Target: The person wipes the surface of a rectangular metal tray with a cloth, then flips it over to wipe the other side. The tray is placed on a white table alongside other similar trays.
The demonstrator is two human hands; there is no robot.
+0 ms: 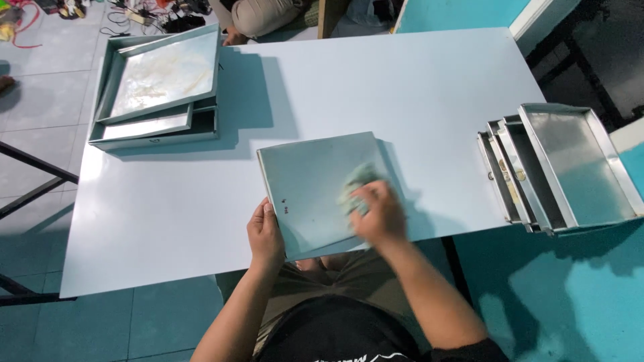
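White table point(376, 87) fills most of the view, with a stack of metal trays point(157, 87) at its far left and another stack point(563, 167) overhanging its right edge. One metal tray point(312, 181) lies at the near edge. Left hand point(265, 236) grips its near rim, fingers curled; right hand point(378, 213) presses a greenish cloth point(355, 182) onto it, closed around the cloth

Both bare forearms reached forward from the seated person's lap. The left hand point(265, 234) was curled in a grip, thumb on top, wrist straight. The right hand point(377, 213), blurred, was pressed palm-down with fingers bunched, its forearm angled in from the lower right.
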